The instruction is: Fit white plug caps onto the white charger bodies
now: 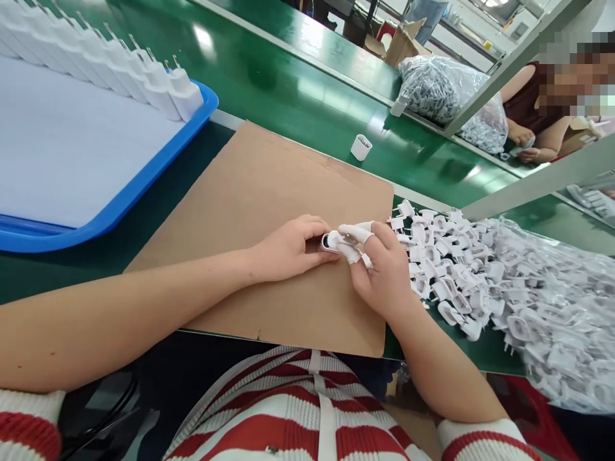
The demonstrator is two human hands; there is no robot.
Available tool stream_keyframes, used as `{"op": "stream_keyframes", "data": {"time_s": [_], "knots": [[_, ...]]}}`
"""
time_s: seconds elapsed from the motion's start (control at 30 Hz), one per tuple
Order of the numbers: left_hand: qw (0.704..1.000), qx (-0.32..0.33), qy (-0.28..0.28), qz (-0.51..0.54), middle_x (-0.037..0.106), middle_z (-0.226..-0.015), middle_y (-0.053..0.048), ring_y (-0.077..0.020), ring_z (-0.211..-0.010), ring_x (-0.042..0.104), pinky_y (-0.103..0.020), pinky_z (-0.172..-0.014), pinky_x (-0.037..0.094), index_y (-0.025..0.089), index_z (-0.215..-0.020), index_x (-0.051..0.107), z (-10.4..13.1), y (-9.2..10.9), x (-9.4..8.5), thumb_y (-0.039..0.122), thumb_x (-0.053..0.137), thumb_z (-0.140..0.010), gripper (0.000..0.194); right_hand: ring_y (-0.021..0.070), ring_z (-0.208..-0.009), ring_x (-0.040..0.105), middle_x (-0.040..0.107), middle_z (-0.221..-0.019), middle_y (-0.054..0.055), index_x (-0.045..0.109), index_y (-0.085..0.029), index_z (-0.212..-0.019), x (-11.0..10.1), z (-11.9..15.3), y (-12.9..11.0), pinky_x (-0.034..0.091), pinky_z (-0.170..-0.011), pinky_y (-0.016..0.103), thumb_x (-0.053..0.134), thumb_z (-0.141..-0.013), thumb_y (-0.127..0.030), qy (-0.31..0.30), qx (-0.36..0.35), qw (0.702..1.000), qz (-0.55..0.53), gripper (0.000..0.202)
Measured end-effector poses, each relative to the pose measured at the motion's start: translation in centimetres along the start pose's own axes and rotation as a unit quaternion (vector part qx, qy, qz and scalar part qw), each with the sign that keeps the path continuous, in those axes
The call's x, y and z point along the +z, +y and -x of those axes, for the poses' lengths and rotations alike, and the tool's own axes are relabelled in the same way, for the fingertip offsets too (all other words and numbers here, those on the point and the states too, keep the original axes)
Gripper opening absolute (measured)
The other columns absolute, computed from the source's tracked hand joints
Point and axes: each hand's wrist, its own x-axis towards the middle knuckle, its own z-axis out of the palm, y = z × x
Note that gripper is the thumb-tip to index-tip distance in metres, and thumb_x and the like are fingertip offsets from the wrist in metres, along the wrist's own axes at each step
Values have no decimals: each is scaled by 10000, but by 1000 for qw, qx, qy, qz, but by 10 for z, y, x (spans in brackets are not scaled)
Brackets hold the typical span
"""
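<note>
Over the cardboard sheet, my left hand (287, 251) is closed on a small white charger housing (329, 246), whose dark open end faces right. My right hand (388, 272), with white finger cots on some fingers, pinches a white plug piece (350, 251) against that open end. Whether the two parts are joined or only touching, I cannot tell, since the fingers cover part of them. A heap of loose white plug pieces (439, 259) lies just right of my right hand.
The cardboard sheet (269, 186) covers the bench before me. A blue tray (139, 192) at left holds a row of white chargers (148, 83). One white housing (361, 147) stands on the green surface. A plastic bag (567, 307) of plug pieces lies right; a co-worker's hands (523, 144) show beyond a metal post.
</note>
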Motion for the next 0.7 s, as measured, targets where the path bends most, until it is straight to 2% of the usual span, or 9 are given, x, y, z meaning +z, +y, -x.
{"op": "stream_keyframes", "data": {"time_s": [0.13,0.23,0.37,0.43,0.5,0.57,0.6,0.67,0.7], "knots": [[1000,0,2,19,717,-1030,-43,-269,-1057,637,-410,-947,528,263,-979,728,1,0,0,459,723,-884,217,236,-837,548,576,-911,72,645,-218,-1081,5,-5,-5,477,-722,362,519,-888,-54,-15,-20,999,32,282],[1000,1,3,28,707,-1026,-44,-276,-1063,640,-420,-954,532,287,-983,741,2,-1,1,470,721,-882,210,233,-836,561,591,-910,71,649,-222,-1101,6,-7,-4,490,-718,370,513,-902,-73,-31,-6,999,31,283],[999,-1,-2,45,640,-1075,-56,-253,-1019,653,-402,-964,542,283,-1018,761,1,-3,-3,461,721,-886,225,219,-905,640,653,-980,69,660,-241,-1179,6,-6,-1,552,-796,380,571,-963,-161,2,54,997,-48,247],[998,-7,-23,53,626,-1081,-55,-242,-996,658,-390,-953,548,282,-1033,762,0,-4,-6,462,717,-893,232,202,-965,660,669,-1039,59,660,-259,-1208,5,-4,0,574,-867,373,608,-970,-191,40,98,990,-89,253],[998,-8,-46,53,627,-1090,-57,-243,-1018,653,-387,-967,544,283,-1092,751,0,-5,-9,459,702,-909,258,195,-1000,665,660,-1075,55,658,-267,-1222,4,-2,1,588,-888,370,619,-974,-220,48,141,981,-120,255],[998,-7,-40,42,613,-1160,-72,-261,-1097,624,-409,-1013,528,273,-1250,693,0,-5,-10,469,725,-895,407,194,-989,674,648,-1087,53,656,-271,-1216,3,0,-1,604,-848,361,618,-981,-267,18,185,971,-149,238],[999,-11,-27,34,595,-1216,-85,-278,-1150,597,-431,-1041,515,262,-1338,637,1,-5,-9,493,769,-859,548,191,-967,681,647,-1089,52,656,-269,-1205,3,1,-2,608,-810,350,620,-982,-290,-1,204,965,-164,227],[1000,-26,5,15,544,-1316,-113,-319,-1235,534,-479,-1080,492,234,-1429,539,2,-4,-7,570,899,-699,880,178,-907,695,657,-1083,51,655,-263,-1182,1,3,-6,601,-720,311,630,-978,-322,-33,240,950,-195,214],[999,-36,19,6,529,-1334,-120,-335,-1250,515,-494,-1083,489,222,-1411,534,3,-3,-6,604,947,-603,984,169,-880,701,666,-1080,49,653,-260,-1177,0,4,-8,593,-685,292,636,-975,-329,-49,256,942,-214,213]]}}
